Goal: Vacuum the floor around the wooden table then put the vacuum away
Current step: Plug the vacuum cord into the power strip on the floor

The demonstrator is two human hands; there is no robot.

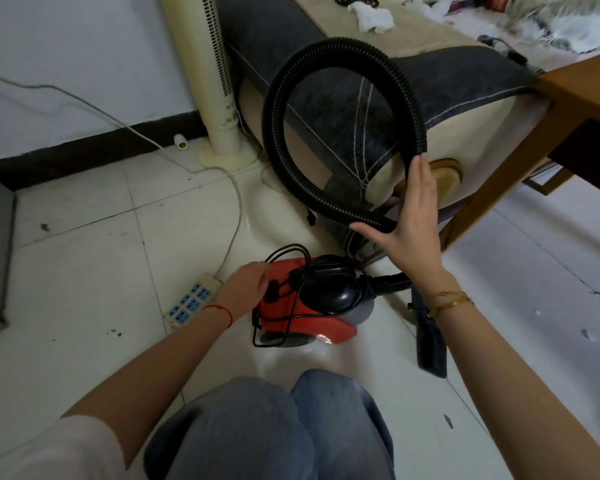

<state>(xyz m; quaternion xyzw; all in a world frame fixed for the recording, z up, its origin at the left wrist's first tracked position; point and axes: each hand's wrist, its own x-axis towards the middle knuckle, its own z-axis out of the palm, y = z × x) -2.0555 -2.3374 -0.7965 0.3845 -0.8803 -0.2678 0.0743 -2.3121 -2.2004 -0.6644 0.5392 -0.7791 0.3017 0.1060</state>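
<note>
Two hands, right point(409, 223) against looped hose point(274, 98), vacuum point(312, 303) upright

A crouching person's left hand point(248, 285) rests on a red vacuum point(305, 303) (cord wrapped round it); right hand point(407, 223) steadies its looped hose point(326, 98).

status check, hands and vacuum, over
Left hand resting on red vacuum. Right hand open against looped hose. Power cord bundled on top, nothing blocking.
</note>
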